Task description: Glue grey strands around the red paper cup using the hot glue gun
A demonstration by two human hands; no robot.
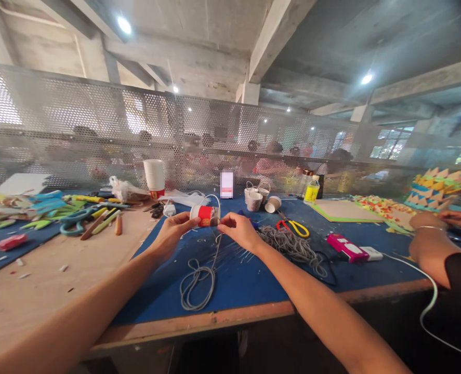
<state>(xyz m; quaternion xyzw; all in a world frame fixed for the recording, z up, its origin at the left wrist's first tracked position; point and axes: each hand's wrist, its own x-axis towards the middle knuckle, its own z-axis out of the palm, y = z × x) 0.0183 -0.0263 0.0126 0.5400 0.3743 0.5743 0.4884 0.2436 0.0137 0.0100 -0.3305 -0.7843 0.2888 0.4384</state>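
My left hand point(174, 228) grips a paper cup point(205, 214) with a red band, held on its side above the blue mat point(238, 280). Pressed against the cup's right end, my right hand point(237, 229) pinches a grey cord point(199, 278) between closed fingers. The cord hangs down from the cup and lies in loops on the mat near the front edge. A loose tangle of the same grey cord point(292, 246) sits just right of my right hand.
Red-handled scissors point(290, 226), small cups point(255, 199), a yellow bottle point(311, 191), a phone point(226, 184), a stack of cups point(154, 177) and a pink device point(345, 246) lie on the table. Tools and coloured scraps point(70, 213) crowd the left. Another person's hands point(433, 236) work at the right. A perforated metal screen point(97, 130) stands behind.
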